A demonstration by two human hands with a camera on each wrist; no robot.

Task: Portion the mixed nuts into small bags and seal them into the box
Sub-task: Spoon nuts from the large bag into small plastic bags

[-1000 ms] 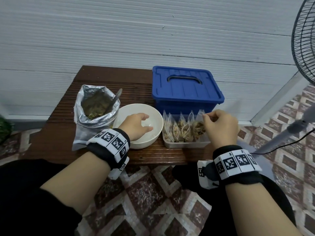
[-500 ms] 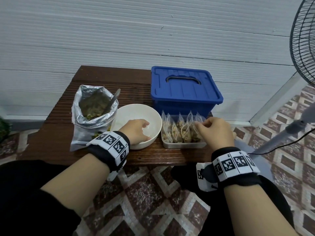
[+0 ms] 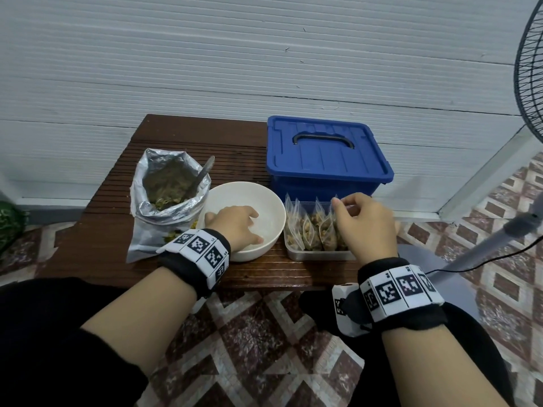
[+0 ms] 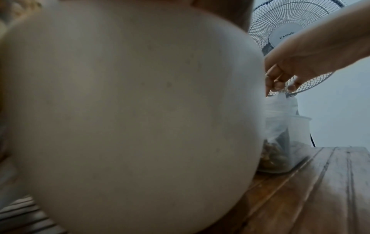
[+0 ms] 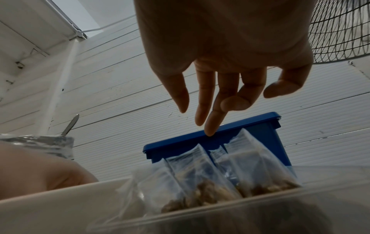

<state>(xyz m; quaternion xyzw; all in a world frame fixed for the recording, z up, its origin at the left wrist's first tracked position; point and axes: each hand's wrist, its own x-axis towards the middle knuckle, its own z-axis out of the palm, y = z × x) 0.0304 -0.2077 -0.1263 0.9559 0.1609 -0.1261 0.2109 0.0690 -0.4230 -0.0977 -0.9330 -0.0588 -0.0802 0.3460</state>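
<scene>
Several small clear bags of nuts (image 3: pixel 311 233) stand upright in a clear plastic tray (image 3: pixel 320 255) on the table's front right. My right hand (image 3: pixel 340 204) hovers over them with its fingers pointing down at the bag tops (image 5: pixel 238 142). In the right wrist view nothing sits between the fingers and thumb. My left hand (image 3: pixel 244 227) rests inside the white bowl (image 3: pixel 258 198), fingers loosely curled, holding nothing I can see. The bowl's outer wall (image 4: pixel 130 110) fills the left wrist view. Behind the tray stands the blue box (image 3: pixel 323 160), its lid shut.
An open foil bag of mixed nuts (image 3: pixel 167 189) with a spoon (image 3: pixel 202 174) in it stands left of the bowl. The brown slatted table (image 3: pixel 176 136) backs onto a white wall. A standing fan (image 3: pixel 529 69) and its pole (image 3: pixel 484 248) are at the right.
My right hand has shifted a little to the left along the tops of the bags. The left hand has stayed in the bowl.
</scene>
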